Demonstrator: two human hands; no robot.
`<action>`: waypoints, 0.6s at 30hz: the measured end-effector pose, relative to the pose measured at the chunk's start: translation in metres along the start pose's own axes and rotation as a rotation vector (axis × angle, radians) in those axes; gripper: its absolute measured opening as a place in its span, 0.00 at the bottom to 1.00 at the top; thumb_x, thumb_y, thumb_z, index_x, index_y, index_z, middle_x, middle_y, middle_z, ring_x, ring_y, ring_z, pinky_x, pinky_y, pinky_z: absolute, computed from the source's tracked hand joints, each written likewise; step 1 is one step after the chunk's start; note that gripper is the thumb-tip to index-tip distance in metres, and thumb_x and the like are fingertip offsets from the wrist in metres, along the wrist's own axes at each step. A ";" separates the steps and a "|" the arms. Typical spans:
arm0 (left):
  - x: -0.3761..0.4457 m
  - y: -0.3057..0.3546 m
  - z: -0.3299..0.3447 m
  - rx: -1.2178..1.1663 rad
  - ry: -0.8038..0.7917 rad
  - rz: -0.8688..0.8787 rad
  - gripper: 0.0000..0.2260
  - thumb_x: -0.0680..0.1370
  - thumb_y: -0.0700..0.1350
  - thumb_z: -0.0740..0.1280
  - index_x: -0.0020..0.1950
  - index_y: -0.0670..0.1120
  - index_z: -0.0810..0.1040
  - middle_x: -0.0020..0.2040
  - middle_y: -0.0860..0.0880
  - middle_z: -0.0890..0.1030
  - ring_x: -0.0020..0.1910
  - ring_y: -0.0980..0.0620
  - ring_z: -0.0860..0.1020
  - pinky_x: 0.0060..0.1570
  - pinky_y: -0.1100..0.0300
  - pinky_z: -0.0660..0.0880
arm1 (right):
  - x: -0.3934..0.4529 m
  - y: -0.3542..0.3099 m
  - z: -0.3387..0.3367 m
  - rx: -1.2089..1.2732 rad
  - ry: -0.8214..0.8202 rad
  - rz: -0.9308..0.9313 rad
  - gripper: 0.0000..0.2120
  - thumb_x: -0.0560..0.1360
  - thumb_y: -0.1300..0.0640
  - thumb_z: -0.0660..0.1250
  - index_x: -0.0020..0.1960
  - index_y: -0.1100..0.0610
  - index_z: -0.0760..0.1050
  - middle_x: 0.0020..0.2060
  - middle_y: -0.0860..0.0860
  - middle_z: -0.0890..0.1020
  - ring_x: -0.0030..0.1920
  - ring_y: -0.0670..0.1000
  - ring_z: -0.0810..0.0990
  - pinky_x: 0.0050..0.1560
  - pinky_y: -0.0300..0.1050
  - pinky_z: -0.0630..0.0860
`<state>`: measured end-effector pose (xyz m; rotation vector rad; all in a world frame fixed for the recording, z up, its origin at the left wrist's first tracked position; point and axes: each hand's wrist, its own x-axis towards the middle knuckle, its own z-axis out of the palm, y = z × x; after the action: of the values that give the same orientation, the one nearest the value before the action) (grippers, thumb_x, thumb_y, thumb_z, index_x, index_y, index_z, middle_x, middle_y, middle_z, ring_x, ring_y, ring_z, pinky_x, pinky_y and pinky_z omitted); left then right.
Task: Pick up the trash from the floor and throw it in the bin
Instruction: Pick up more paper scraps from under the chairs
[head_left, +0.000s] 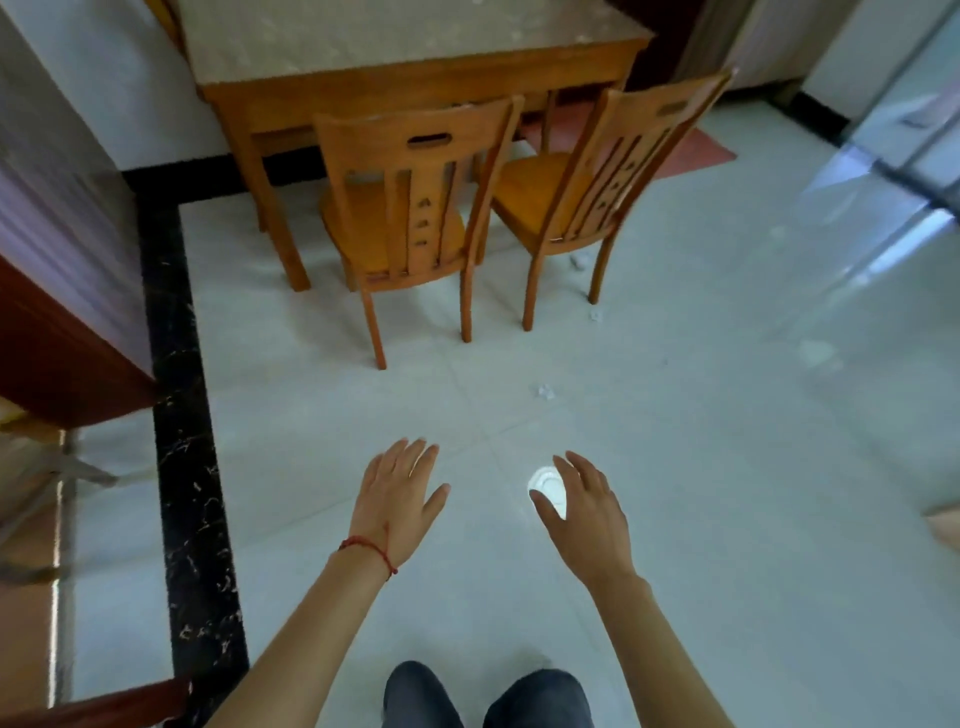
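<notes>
Three paper scraps (544, 391), two chairs (410, 223).

Bare forearms, a red string bracelet (370, 546) on the left wrist, dark grey trousers (488, 699).

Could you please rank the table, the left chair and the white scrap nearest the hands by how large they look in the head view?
1. table, though cut off by the frame's top.
2. left chair.
3. white scrap, clearly smallest.

Open tiled floor (675, 415) ahead; two chairs (410, 208) and table (415, 67) beyond.
</notes>
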<state>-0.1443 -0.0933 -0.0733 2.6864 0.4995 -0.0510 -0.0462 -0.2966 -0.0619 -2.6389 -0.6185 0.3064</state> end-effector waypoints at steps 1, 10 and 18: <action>0.007 0.013 0.003 0.008 -0.011 0.026 0.23 0.79 0.54 0.54 0.72 0.46 0.58 0.74 0.47 0.60 0.74 0.48 0.54 0.72 0.53 0.50 | -0.002 0.013 -0.006 -0.001 0.013 0.026 0.26 0.76 0.45 0.59 0.70 0.54 0.62 0.72 0.51 0.64 0.71 0.51 0.62 0.65 0.47 0.66; 0.065 0.124 0.039 0.039 -0.044 0.185 0.23 0.78 0.52 0.58 0.70 0.42 0.64 0.71 0.42 0.66 0.72 0.43 0.60 0.70 0.50 0.57 | -0.006 0.126 -0.060 0.015 0.099 0.178 0.26 0.76 0.43 0.59 0.70 0.53 0.62 0.71 0.50 0.65 0.69 0.51 0.64 0.64 0.46 0.67; 0.116 0.212 0.073 0.020 -0.069 0.225 0.23 0.78 0.53 0.57 0.71 0.44 0.62 0.72 0.43 0.65 0.73 0.44 0.59 0.71 0.52 0.56 | 0.023 0.208 -0.104 0.034 0.124 0.219 0.25 0.76 0.44 0.60 0.70 0.53 0.63 0.71 0.51 0.66 0.70 0.51 0.63 0.65 0.47 0.66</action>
<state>0.0409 -0.2638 -0.0711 2.7319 0.1748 -0.0853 0.0835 -0.4914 -0.0633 -2.6714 -0.2819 0.2114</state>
